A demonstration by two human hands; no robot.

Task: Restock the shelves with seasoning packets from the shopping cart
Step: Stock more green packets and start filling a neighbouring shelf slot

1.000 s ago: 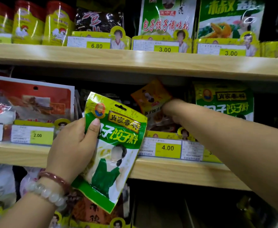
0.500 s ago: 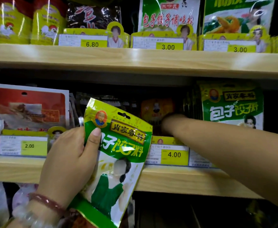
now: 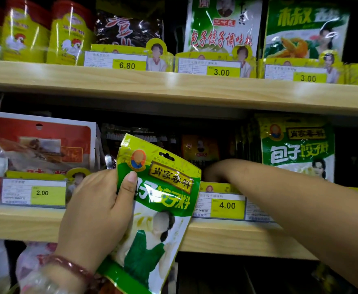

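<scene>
Shelving of pale wood fills the view: an upper shelf [image 3: 174, 90] and a middle shelf [image 3: 227, 238], each edged with yellow price tags. On the upper shelf stand yellow canisters [image 3: 70, 37] with a chicken motif, then a dark packet [image 3: 129, 28], a green-and-white packet [image 3: 222, 26] and a green packet [image 3: 305, 30] showing food. The middle shelf carries a red-and-white packet [image 3: 40, 143] at left, an orange packet [image 3: 199, 149] deep in the shadowed centre, and at right an upright row of green packets [image 3: 297, 147] fronted by one matching the held item. The right forearm [image 3: 301, 204] reaches from lower right diagonally into the middle shelf, above the tag marked 4.00 [image 3: 227, 205]; the right hand [image 3: 213, 170] lies in shadow just below the orange packet, and whether its fingers grip anything cannot be told. The seasoning packet [image 3: 157, 209], green and yellow with a white lower panel, is held in front of the middle shelf's edge, printed face toward the camera; its long axis runs from upper left to lower right in slight tilt, hang-hole end uppermost. The left hand [image 3: 97, 213] grips the packet along its left edge, thumb [image 3: 129, 187] pressed across the front, the fingers hidden behind it. Bead bracelets [image 3: 67, 270] circle the left wrist.
</scene>
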